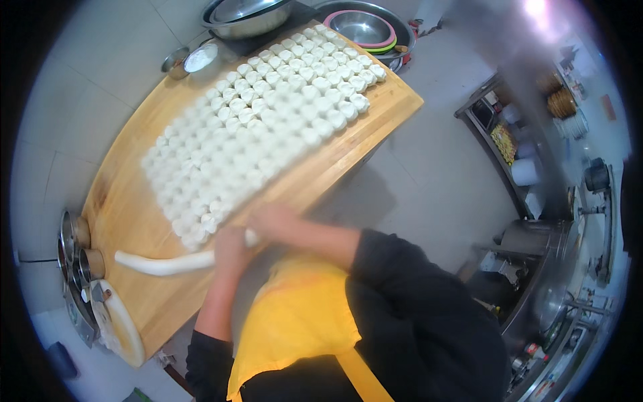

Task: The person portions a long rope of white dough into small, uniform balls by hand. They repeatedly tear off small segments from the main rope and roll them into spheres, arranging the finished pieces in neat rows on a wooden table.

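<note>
A long rope of white dough (166, 264) lies on the wooden work board (321, 186), near its front left. My left hand (233, 251) is closed around the right end of this rope, where a short white end of dough (250, 237) shows past the fist. Touching or almost touching that end is my right hand (271, 221), blurred, its fingers curled; whether it holds a piece cannot be told. Beyond both hands, many small white dough pieces (296, 80) stand in close rows across the board. The middle of the picture is hazy.
Metal bowls (91, 265) and a round wooden board (125, 321) stand at the left. A bowl of white powder (201, 57) is at the back left, a large steel basin (251, 20) behind. Nested bowls (361, 30) sit beyond the far corner. Shelves (487, 125) stand right.
</note>
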Demonstrator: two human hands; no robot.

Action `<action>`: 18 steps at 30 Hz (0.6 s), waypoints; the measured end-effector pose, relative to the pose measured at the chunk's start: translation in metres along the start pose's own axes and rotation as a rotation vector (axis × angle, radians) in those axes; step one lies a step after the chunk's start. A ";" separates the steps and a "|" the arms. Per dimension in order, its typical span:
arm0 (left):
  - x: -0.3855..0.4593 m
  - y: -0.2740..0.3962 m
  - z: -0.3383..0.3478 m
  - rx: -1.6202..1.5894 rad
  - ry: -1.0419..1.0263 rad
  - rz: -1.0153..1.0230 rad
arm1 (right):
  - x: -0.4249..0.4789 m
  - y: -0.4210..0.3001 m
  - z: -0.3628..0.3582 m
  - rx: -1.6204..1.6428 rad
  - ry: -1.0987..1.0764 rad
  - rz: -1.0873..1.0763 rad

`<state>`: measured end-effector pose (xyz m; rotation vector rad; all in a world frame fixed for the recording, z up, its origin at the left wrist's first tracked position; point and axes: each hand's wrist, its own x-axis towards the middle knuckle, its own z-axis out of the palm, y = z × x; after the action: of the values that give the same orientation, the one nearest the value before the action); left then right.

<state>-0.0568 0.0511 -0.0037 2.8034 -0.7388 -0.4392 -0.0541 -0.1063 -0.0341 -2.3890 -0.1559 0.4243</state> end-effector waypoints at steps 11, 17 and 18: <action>-0.016 -0.001 -0.009 -0.069 0.502 0.037 | 0.009 -0.040 0.067 0.572 0.491 0.179; 0.001 0.004 -0.007 -0.217 0.179 -0.117 | 0.001 -0.042 0.049 0.479 0.577 0.167; 0.002 0.006 -0.006 -0.191 0.151 -0.103 | -0.003 -0.041 0.045 0.479 0.564 0.176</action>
<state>-0.0562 0.0460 0.0034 2.6665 -0.4952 -0.2941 -0.0718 -0.0484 -0.0384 -1.9590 0.3738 -0.1378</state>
